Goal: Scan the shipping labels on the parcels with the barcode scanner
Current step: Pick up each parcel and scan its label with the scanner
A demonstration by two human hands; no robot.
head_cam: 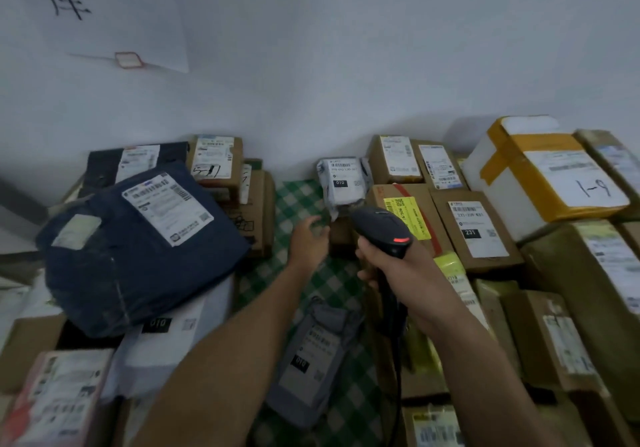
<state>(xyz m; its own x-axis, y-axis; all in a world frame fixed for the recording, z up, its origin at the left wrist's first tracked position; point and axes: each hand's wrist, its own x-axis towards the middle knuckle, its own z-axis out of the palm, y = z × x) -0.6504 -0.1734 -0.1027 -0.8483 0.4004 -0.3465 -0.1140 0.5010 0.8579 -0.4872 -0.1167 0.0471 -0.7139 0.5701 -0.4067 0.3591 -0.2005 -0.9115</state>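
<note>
head: right hand (391,264) grips one scanner (379,223); left hand (308,242) spread near one parcel (341,183)

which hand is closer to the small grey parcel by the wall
Left. The left hand is just below-left of the grey parcel; the right hand, gripping the scanner, is further below it.

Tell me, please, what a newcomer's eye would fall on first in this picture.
The black barcode scanner, gripped in the right hand at centre with a red light glowing, draws the eye first; the open left hand reaches toward a small grey parcel by the wall. Next come the big dark blue bag on the left and the white foam box with yellow tape at the right.
</note>
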